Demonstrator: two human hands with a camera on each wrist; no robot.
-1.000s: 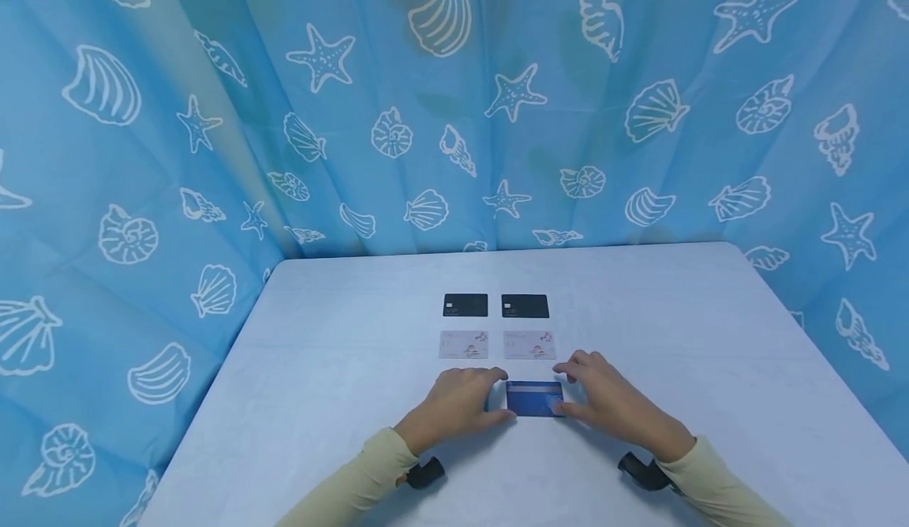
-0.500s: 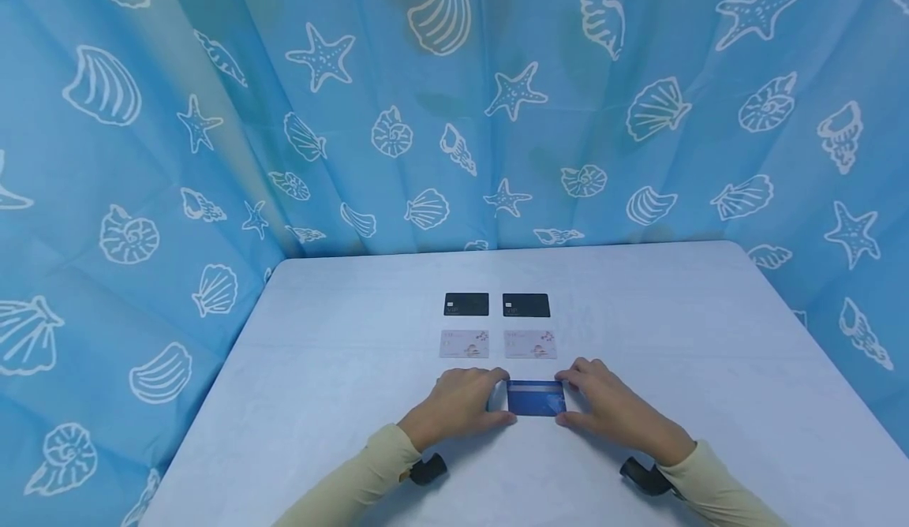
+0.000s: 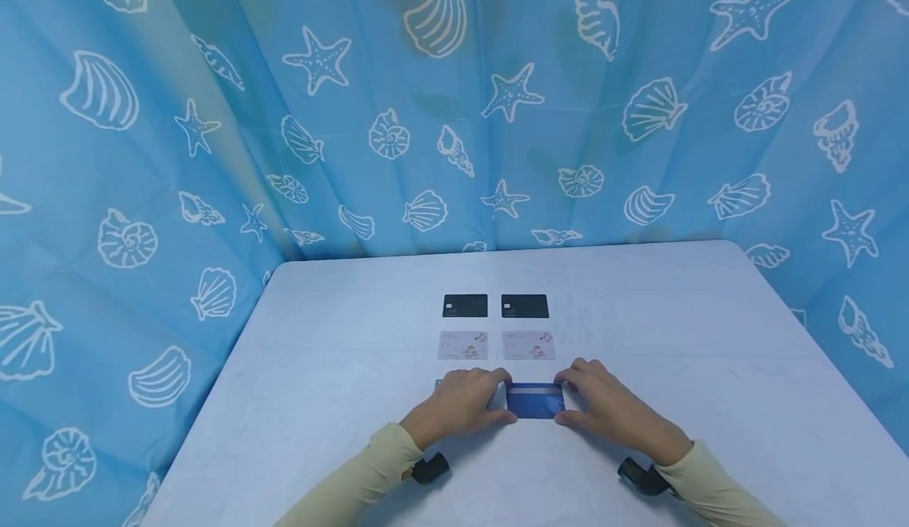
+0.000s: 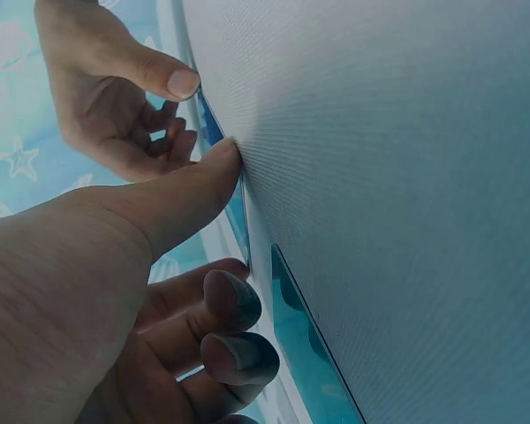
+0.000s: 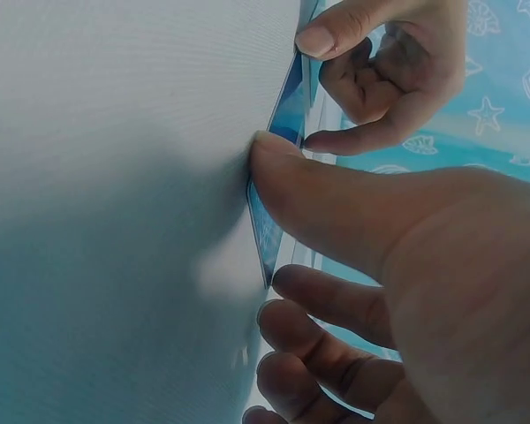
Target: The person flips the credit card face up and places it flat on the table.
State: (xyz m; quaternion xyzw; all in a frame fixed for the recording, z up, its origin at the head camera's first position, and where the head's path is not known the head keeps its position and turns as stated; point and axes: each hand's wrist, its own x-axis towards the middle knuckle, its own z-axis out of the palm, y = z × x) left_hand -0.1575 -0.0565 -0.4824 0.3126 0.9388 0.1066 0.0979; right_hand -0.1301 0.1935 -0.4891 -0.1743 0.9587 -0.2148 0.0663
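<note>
A blue bank card (image 3: 536,402) with a pale stripe near its far edge lies flat on the table. My left hand (image 3: 458,407) holds its left end, thumb at the near corner and index finger at the far corner. Opposite it, my right hand (image 3: 612,407) grips the right end the same way, as the right wrist view of the blue card (image 5: 289,110) also shows. Beneath the left palm lies a second, teal-blue card (image 4: 305,353), mostly hidden in the head view. The other fingers of both hands are bent and hold nothing.
Beyond the hands lie two pale patterned cards, a left one (image 3: 463,345) and a right one (image 3: 529,345). Behind them are a left black card (image 3: 465,306) and a right black card (image 3: 525,306). A blue seashell curtain (image 3: 440,93) borders the white table (image 3: 341,306).
My right index finger has come down to the card's far right corner, and the right thumb has shifted off its face to the near corner. The left hand stays nearly in place.
</note>
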